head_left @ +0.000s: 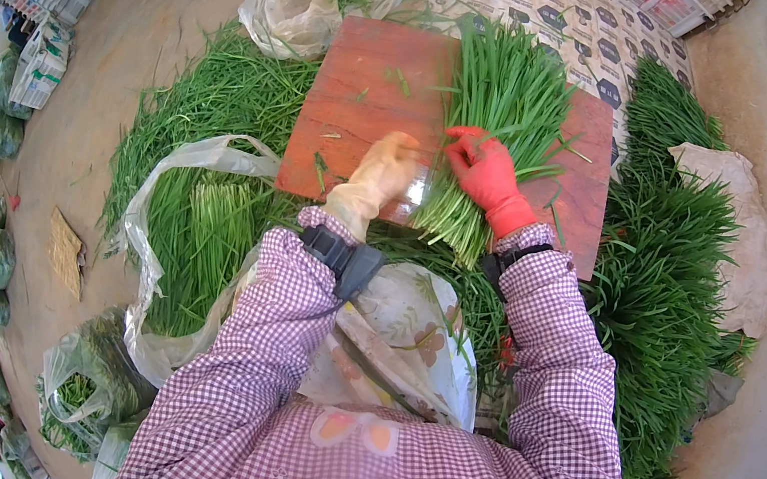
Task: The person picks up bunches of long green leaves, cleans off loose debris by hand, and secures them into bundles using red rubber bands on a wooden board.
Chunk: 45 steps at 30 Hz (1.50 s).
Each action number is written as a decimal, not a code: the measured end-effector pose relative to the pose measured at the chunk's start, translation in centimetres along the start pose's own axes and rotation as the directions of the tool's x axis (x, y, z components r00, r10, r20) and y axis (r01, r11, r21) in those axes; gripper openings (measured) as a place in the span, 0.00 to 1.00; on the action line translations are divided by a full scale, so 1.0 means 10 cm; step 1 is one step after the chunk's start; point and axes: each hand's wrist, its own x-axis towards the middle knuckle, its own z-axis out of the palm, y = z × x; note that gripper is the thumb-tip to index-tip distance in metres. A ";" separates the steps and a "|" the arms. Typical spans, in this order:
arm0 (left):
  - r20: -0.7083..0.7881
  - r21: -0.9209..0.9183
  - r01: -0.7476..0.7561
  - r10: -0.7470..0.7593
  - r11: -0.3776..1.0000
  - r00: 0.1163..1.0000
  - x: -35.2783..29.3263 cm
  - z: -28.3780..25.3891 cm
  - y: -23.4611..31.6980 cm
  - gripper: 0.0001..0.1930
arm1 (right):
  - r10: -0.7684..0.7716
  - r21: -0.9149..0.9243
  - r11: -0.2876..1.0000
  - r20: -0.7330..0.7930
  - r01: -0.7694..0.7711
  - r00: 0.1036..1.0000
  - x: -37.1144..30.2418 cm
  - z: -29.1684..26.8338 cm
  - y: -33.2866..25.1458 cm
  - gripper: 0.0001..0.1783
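Observation:
A thick bunch of long green chives (505,87) lies on a reddish board (383,62), its pale cut ends toward me. Across the lower part of the bunch rests my right hand (487,176) in a red glove, its fingers curled and pinching at stalks on the left edge. My left hand (382,170), in a cream glove, is just left of the bunch and apart from it. Its fingers are curled in and slightly blurred; whether something small is in them is hidden. A few loose leaf scraps (319,168) lie on the board.
Loose chives (214,100) are heaped left of the board, a tall pile (652,274) to the right. An open plastic bag (148,251) of chives stands at near left. Another clear bag (287,0) sits behind the board. White crates (662,2) stand at far right.

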 end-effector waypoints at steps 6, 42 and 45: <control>0.021 -0.268 0.247 -0.250 0.931 0.968 0.11 0.19 0.11 0.16 | 0.006 -0.041 0.999 0.050 -0.004 0.999 -0.03 -0.04 0.10 0.06; -0.199 0.633 -0.055 0.231 0.772 0.952 0.08 0.30 0.05 0.14 | -0.071 -0.323 0.938 0.171 0.123 0.983 0.00 0.00 0.00 0.07; -0.221 0.591 -0.213 0.410 0.778 0.885 0.09 0.30 -0.04 0.13 | -0.065 -0.309 0.944 0.156 0.112 0.986 0.01 -0.01 -0.02 0.07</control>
